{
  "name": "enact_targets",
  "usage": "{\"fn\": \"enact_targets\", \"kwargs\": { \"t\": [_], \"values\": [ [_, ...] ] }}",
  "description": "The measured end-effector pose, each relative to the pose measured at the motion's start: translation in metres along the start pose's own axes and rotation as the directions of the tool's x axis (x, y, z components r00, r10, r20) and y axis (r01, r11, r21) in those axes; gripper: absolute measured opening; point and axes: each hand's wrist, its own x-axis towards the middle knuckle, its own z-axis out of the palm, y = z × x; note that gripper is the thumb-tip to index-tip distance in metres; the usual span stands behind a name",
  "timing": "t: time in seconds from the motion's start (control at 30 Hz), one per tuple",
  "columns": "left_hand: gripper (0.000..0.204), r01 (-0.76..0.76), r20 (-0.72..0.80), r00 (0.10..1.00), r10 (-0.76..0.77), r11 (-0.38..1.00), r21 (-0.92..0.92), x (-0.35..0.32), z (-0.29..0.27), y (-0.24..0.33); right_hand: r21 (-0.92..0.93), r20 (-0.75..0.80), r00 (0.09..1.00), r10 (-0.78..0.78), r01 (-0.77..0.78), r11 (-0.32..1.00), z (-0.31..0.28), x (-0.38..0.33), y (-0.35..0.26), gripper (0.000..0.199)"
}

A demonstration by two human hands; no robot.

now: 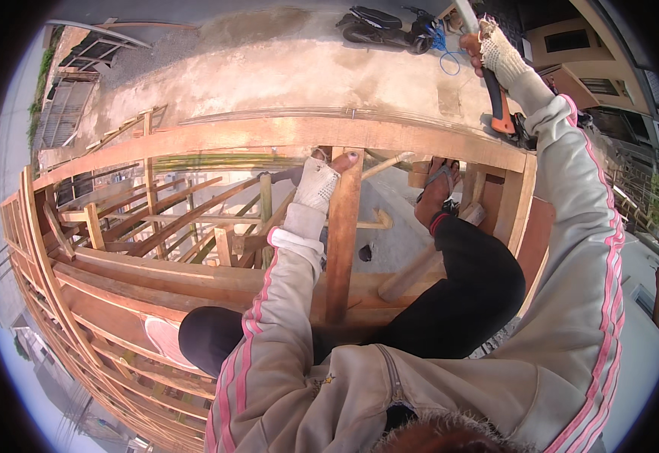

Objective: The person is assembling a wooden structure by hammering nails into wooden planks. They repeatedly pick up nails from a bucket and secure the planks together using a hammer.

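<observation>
High at the upper right, my right hand [488, 54], in a knitted fingerless glove, is closed round a hammer. The hammer's grip [500, 109] is black and orange; its pale shaft runs up past the picture's edge, so the head is out of view. My left hand [320, 181], gloved the same way, grips the upper end of an upright wooden board [342, 241], thumb on its face. This board meets the long horizontal beam [269, 134] just beyond the hand. Part of the left fingers is hidden.
My sandalled foot [439, 185] is braced on timber at the right, near a slanting round pole [412, 273]. Wooden framing [148, 234] spreads left, with gaps showing the ground far below. A motorbike [386, 29] stands on the ground beyond, beside blue cord [450, 57].
</observation>
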Motion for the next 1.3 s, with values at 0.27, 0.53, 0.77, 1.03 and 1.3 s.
{"fn": "enact_targets", "kwargs": {
  "t": [0.27,0.53,0.77,1.03,1.3],
  "values": [
    [0.091,0.001,-0.04,0.999,0.003,0.996,0.093,0.008,-0.005,-0.009,-0.313,0.121,0.974,-0.193,0.222,0.923,-0.078,0.002,-0.049,0.024],
    [0.07,-0.002,-0.065,0.998,0.0,1.0,-0.022,0.006,-0.004,0.001,-0.47,0.449,0.893,0.015,0.222,0.854,-0.001,-0.025,-0.001,0.037],
    [0.081,-0.166,-0.041,0.985,0.167,0.985,0.037,0.007,-0.004,-0.008,0.173,-0.258,0.921,-0.291,0.34,0.924,-0.079,0.006,-0.068,0.025],
    [0.088,0.005,-0.06,0.998,0.004,0.988,0.153,0.011,-0.009,-0.007,-0.694,0.519,0.854,-0.036,0.446,0.565,-0.027,-0.041,-0.02,0.048],
    [0.088,-0.059,-0.003,0.998,0.059,0.997,0.053,0.007,-0.002,-0.004,-0.117,0.032,0.994,-0.109,0.112,0.987,0.01,-0.06,-0.048,0.031]
  ]
}}
